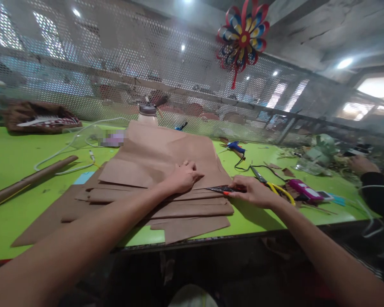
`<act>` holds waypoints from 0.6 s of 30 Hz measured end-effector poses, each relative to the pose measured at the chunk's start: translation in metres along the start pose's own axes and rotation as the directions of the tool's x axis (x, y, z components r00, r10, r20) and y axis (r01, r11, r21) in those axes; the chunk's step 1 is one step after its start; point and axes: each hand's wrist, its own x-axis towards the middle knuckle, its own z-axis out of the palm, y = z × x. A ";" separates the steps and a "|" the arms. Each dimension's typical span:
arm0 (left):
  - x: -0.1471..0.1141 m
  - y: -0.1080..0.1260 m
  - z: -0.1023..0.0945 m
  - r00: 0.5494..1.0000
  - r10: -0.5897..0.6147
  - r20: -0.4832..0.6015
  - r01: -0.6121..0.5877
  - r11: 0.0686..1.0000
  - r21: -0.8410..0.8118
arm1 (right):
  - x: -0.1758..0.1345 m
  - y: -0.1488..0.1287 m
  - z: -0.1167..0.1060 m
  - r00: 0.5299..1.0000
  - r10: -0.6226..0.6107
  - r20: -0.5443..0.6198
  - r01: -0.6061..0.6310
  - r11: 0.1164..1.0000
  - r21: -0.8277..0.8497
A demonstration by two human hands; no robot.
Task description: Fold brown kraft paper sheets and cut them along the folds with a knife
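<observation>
Brown paper (pixel 192 149) | left hand (pixel 183 178): fingers half-curled, pressing, gripping nothing | right hand (pixel 250 190): fingers closed around scissors (pixel 220 189) | cutting seemingly partway; paper beyond left fingers whole

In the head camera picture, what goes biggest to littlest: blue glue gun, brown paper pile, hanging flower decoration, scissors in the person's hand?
1. brown paper pile
2. hanging flower decoration
3. scissors and blue glue gun: unsure, because the right hand covers part of the scissors.
</observation>
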 end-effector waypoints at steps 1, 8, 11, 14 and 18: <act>0.000 0.000 0.000 1.000 -0.001 -0.007 0.001 1.000 0.004 | 0.001 -0.001 0.000 1.000 -0.005 0.002 0.005 1.000 -0.011; 0.000 0.001 0.001 0.999 -0.020 -0.047 0.021 1.000 0.020 | 0.002 -0.007 0.002 1.000 0.001 -0.002 -0.001 1.000 -0.023; 0.000 0.001 0.001 0.998 -0.024 -0.051 0.025 1.000 0.014 | 0.002 -0.009 0.001 1.000 0.015 0.006 -0.015 1.000 -0.017; 0.001 0.000 0.001 0.999 -0.032 -0.044 0.032 0.999 -0.005 | 0.003 -0.011 -0.002 0.999 0.032 0.011 -0.032 0.999 -0.025; 0.008 -0.003 -0.005 0.998 -0.050 0.037 0.051 0.998 -0.030 | 0.002 -0.014 -0.005 0.999 0.034 0.003 -0.034 0.998 -0.056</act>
